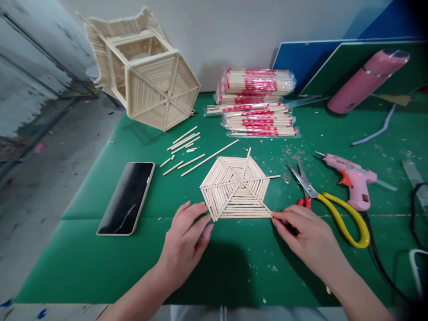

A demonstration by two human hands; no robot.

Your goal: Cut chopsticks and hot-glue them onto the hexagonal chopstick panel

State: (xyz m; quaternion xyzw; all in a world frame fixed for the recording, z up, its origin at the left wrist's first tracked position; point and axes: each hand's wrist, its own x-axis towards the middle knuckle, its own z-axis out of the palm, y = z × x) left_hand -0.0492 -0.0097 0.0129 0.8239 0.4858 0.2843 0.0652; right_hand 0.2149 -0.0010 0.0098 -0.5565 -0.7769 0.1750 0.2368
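A flat hexagon of glued wooden sticks (236, 187) lies on the green table (100, 267) in front of me. My left hand (185, 236) rests flat on the table at the hexagon's lower left corner, fingers stretched out and touching its edge. My right hand (304, 236) is at the lower right corner, fingertips pinched against the end of the bottom stick. Loose cut sticks (187, 149) lie just behind the hexagon.
A black phone (127, 198) lies at the left. Yellow-handled scissors (331, 205) and a pink glue gun (352, 178) sit right of the hexagon. A tall stick-built hexagonal structure (143, 71), wrapped chopstick packs (256, 100) and a pink bottle (366, 80) stand behind.
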